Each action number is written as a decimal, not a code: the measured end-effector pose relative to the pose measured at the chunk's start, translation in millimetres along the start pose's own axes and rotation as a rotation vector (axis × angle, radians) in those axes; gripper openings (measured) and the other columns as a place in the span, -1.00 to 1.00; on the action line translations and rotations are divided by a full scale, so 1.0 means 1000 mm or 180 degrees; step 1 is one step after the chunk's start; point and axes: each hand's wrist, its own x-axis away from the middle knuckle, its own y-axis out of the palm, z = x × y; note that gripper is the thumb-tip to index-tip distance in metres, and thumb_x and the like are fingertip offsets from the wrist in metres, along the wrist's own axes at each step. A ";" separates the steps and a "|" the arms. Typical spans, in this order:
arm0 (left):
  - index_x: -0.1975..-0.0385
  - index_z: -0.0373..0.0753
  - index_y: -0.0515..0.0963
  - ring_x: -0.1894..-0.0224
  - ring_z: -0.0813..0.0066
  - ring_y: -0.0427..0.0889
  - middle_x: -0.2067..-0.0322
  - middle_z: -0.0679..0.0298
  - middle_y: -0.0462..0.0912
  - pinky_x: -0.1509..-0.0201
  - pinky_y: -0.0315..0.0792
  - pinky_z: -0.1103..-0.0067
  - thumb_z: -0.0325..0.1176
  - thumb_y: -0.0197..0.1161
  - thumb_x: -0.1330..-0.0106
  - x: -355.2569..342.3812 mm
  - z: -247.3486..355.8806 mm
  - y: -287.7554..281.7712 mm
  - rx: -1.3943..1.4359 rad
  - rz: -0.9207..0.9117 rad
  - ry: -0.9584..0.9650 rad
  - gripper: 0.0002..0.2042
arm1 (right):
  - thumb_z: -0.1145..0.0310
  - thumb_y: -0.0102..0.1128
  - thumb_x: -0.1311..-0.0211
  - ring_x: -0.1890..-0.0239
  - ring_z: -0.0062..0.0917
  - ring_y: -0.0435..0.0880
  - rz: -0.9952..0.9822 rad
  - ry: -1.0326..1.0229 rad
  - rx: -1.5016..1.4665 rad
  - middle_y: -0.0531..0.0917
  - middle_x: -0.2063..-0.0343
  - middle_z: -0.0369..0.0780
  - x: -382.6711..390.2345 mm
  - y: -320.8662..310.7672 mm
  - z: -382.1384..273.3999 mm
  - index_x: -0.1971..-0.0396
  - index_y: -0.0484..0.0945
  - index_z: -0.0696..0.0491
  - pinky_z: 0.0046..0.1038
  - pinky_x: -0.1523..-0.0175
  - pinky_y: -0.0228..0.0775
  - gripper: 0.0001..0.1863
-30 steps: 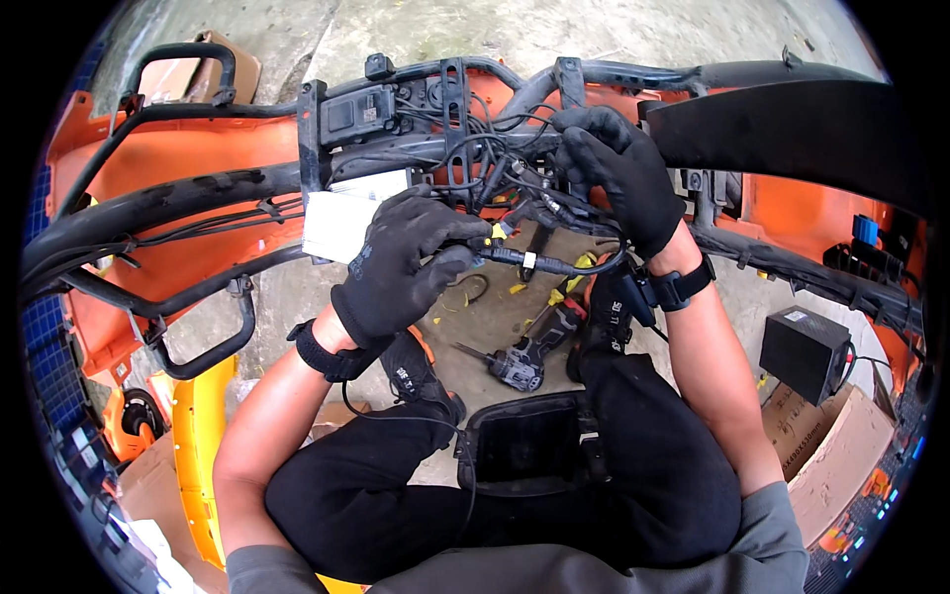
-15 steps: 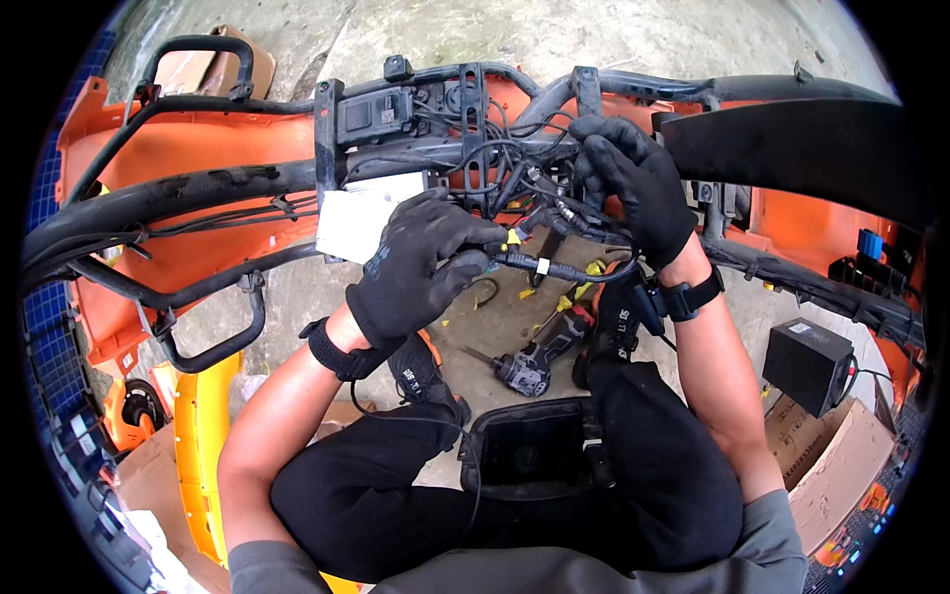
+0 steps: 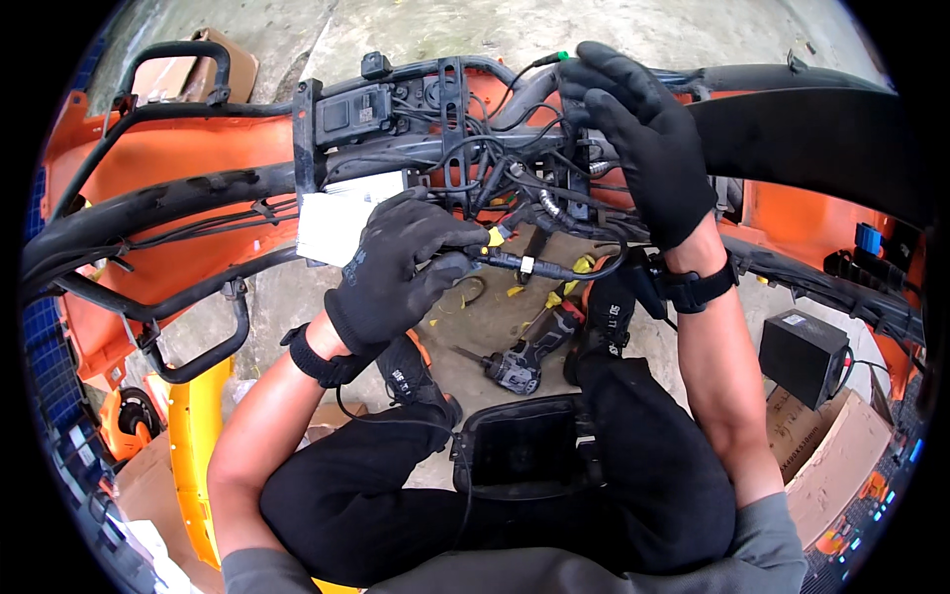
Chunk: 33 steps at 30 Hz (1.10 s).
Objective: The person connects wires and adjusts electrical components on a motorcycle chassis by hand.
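White characters on shoes (image 3: 601, 339), either side of drill (image 3: 517, 368). Right of drill: dark print on carton (image 3: 834, 473); small label, illegible, on box (image 3: 800, 358). Left glove (image 3: 396, 259), beyond drill: faint marking.

Dressed Mostly in Black

The black trousers (image 3: 663, 445) look loose. Behind them is a dark grey top (image 3: 515, 576) with short sleeves (image 3: 777, 535). Past the trousers, the black shoes (image 3: 606, 337) have white marks and bits of orange. Black gloves (image 3: 376, 302) cover the left hand (image 3: 401, 259) and right hand (image 3: 648, 153). Each wrist has a thick black band (image 3: 701, 289). From the left one, a thin black wire (image 3: 339, 396) runs over the trousers.
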 end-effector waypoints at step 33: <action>0.07 -0.23 0.69 0.11 0.18 0.62 0.26 0.20 0.71 -0.13 0.38 0.32 -0.29 0.31 -0.25 0.000 0.004 0.000 0.0009 -0.0025 -0.0088 -0.71 | 0.40 0.18 -0.32 -0.09 -0.09 0.60 -0.0947 -0.1025 0.2659 0.63 -0.04 -0.02 0.077 0.014 -0.006 -0.09 0.56 0.13 -0.18 -0.22 0.41 -0.64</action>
